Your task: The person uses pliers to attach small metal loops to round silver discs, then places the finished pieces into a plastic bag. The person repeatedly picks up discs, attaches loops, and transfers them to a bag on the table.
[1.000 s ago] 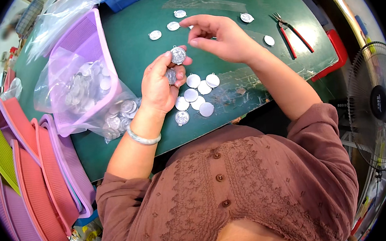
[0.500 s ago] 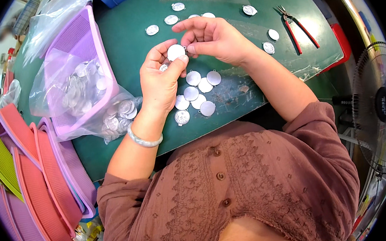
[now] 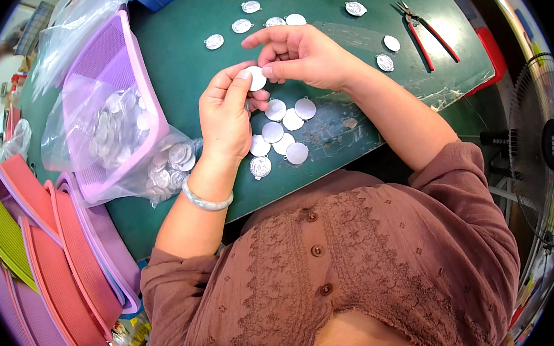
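Carefully, we are pinching a disc (image 3: 257,78) between our left hand's (image 3: 223,109) thumb and fingers. Our right hand (image 3: 297,54) is hovering at its right edge; whether those fingertips are gripping it, we cannot tell. Below, loose discs (image 3: 272,132) are lying on the table (image 3: 177,64), pliers (image 3: 420,46) resting well to the right.

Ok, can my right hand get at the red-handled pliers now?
Probably yes: the pliers lie uncovered on that side, with small discs but nothing tall between them and your right hand.
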